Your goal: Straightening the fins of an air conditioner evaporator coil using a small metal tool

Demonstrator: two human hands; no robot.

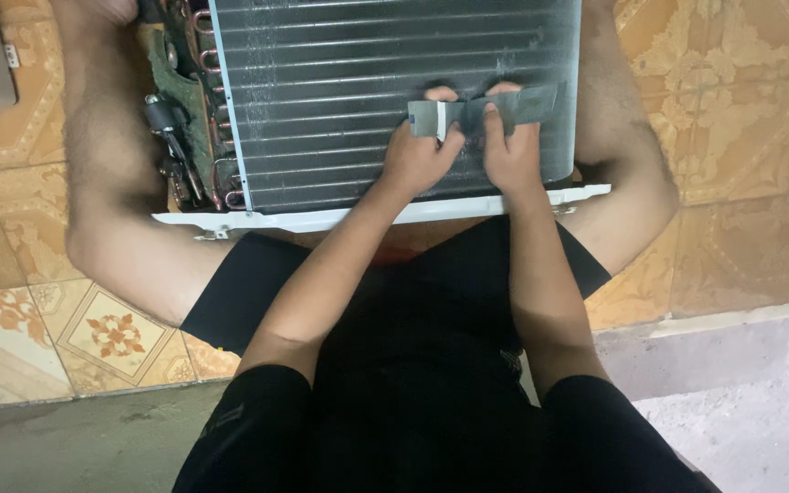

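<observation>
Left hand: left hand [417,155] rests on the finned face of the coil, fingers curled and closed on the left end of a grey tape strip [486,111], thumb tip on the strip's upper edge.
Right hand: right hand [510,146] lies just beside the left one, almost touching it, thumb and fingers pinching the same strip a little further right; the strip's right end sticks out free past the fingers.
Tape strip: dull grey, bent and slightly crumpled, with a pale lighter patch at its left end; it lies flat against the fins, about mid-height on the coil and right of its centre.
Copper tubes: at the far left of the unit, copper tube bends [205,55] run down the coil's side, with a dark green padded wrap [175,91] and some small fittings next to them.
Finned coil: a large metal finned coil [340,82] with fine vertical fins and faint horizontal tube lines, standing between the person's bare knees.
White base: a white base edge [321,219] runs under the coil from left to right, close to the person's lap.
Clothing: black shorts [413,301] and black sleeves [248,420] on both forearms' upper ends.
Floor: patterned orange and cream floor tiles [732,137] on both sides; a grey concrete step [741,402] at lower right.
</observation>
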